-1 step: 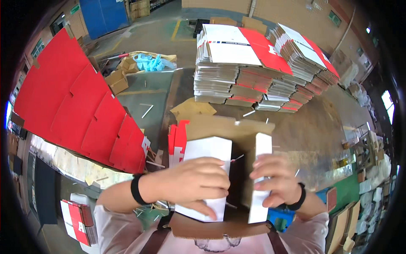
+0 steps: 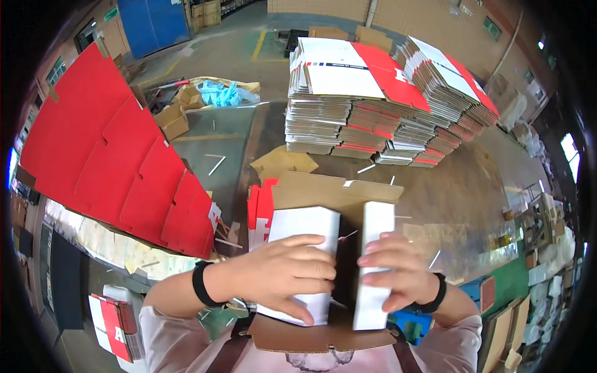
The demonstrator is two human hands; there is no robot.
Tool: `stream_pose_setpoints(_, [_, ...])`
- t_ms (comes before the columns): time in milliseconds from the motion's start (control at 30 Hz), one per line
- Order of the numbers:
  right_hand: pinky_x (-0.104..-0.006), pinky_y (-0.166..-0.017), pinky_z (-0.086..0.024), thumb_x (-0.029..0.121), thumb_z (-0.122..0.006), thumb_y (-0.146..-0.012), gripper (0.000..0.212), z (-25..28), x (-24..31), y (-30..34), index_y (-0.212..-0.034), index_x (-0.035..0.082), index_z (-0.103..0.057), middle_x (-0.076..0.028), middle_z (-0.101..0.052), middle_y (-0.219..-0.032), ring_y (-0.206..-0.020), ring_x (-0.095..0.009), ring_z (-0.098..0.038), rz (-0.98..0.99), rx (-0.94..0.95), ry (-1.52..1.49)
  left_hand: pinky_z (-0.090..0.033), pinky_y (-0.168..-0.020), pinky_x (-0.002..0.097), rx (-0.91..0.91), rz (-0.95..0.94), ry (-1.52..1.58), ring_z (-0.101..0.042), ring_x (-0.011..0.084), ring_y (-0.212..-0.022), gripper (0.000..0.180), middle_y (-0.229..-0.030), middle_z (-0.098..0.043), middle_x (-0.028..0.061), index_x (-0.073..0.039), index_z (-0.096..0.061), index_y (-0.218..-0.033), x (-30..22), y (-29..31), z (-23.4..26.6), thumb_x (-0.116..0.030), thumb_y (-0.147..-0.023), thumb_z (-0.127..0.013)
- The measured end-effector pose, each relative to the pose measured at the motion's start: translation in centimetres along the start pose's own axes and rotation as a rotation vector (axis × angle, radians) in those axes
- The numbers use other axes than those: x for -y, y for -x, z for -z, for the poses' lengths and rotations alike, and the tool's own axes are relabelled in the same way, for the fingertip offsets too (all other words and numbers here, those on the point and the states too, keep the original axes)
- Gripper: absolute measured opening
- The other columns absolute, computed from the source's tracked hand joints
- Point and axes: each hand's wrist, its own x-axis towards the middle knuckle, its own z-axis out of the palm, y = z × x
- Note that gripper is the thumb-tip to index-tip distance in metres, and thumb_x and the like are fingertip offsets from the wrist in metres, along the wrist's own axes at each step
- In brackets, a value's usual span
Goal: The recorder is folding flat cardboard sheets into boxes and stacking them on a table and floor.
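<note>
In front of my chest is a cardboard carton (image 2: 320, 184), its top partly closed by two white flaps. My left hand (image 2: 289, 273) lies flat across the left flap (image 2: 298, 224), its fingers stretched toward the dark gap in the middle. On the narrower right flap (image 2: 377, 219) rest the fingers of my right hand (image 2: 401, 273), outstretched and pointing left, with the thumb lower down. The brown far flap stands up, and the brown near flap (image 2: 320, 337) sticks out toward me. A red panel (image 2: 266, 199) shows at the carton's left.
Tall stacks of flattened white-and-red cartons (image 2: 336, 78) stand at the far right. A slanting row of overlapping red cartons (image 2: 118, 149) fills the left. Blue plastic (image 2: 221, 92) lies beyond it. White strips are scattered about, and a blue object (image 2: 411, 323) sits by my right forearm.
My right hand and the right flap have moved left toward the middle, narrowing the gap. My left hand stays on the left flap, almost unmoved.
</note>
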Motion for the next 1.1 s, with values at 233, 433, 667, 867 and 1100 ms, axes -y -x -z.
stream_pose_setpoints(233, [-0.0484, -0.101, -0.041, 0.047, -0.08, -0.065, 0.052, -3.3, 0.0, -4.2, -0.09, 0.005, -0.061, -0.013, -0.051, -0.101, -0.101, -0.034, -0.053, 0.001, 0.204, 0.099, -0.037, -0.1, 0.0469, 0.014, 0.112, -0.135, -0.055, 0.0244, -0.086, 0.042, -0.082, -0.05, 0.0069, -0.006, -0.057, -0.077, 0.0, 0.4, -0.5, -0.046, -0.078, -0.07])
stream_pose_setpoints(433, [-0.0449, -0.09, -0.045, 0.032, -0.082, -0.068, 0.055, -0.3, 1.4, -3.0, -0.109, 0.003, -0.058, -0.015, -0.054, -0.109, -0.104, -0.034, -0.053, -0.393, 0.358, 0.175, -0.03, -0.11, 0.0449, -0.03, 0.361, -0.127, -0.045, 0.0245, -0.129, 0.065, -0.136, -0.049, 0.0107, -0.007, -0.049, -0.133, -2.7, 1.0, -2.5, -0.047, -0.084, -0.065])
stream_pose_setpoints(667, [-0.0453, -0.09, -0.045, 0.021, -0.068, -0.078, 0.048, 2.1, -1.8, -17.6, -0.121, 0.003, -0.055, -0.018, -0.057, -0.115, -0.108, -0.034, -0.055, -0.454, 0.464, 0.587, -0.031, -0.113, 0.0434, 0.179, 0.307, -0.182, -0.039, 0.0258, -0.137, 0.049, -0.146, -0.045, 0.0109, -0.004, -0.05, -0.135, -2.4, 0.8, -3.6, -0.031, -0.093, -0.053])
stream_pose_setpoints(867, [-0.0435, -0.107, -0.036, 0.023, -0.062, -0.086, 0.066, -1.2, 0.4, -10.7, -0.142, -0.003, -0.036, -0.023, -0.046, -0.138, -0.131, -0.034, -0.043, 0.002, 0.459, 0.979, -0.038, -0.111, 0.0399, 0.062, 0.021, 0.095, -0.051, 0.0285, -0.127, 0.033, -0.129, -0.058, 0.0141, 0.001, -0.063, -0.113, -1.5, 1.2, -5.0, -0.014, -0.086, -0.052])
stream_pose_setpoints(1100, [-0.0585, -0.109, -0.028, 0.022, -0.068, -0.083, 0.073, -1.9, -0.9, -9.1, -0.145, 0.001, -0.035, -0.019, -0.036, -0.15, -0.139, -0.034, -0.035, -0.381, 0.75, 0.239, -0.041, -0.108, 0.0379, 0.094, 0.002, 0.144, -0.053, 0.0295, -0.125, 0.032, -0.13, -0.058, 0.0172, 0.005, -0.061, -0.115, -1.2, 1.6, -5.3, -0.012, -0.09, -0.051])
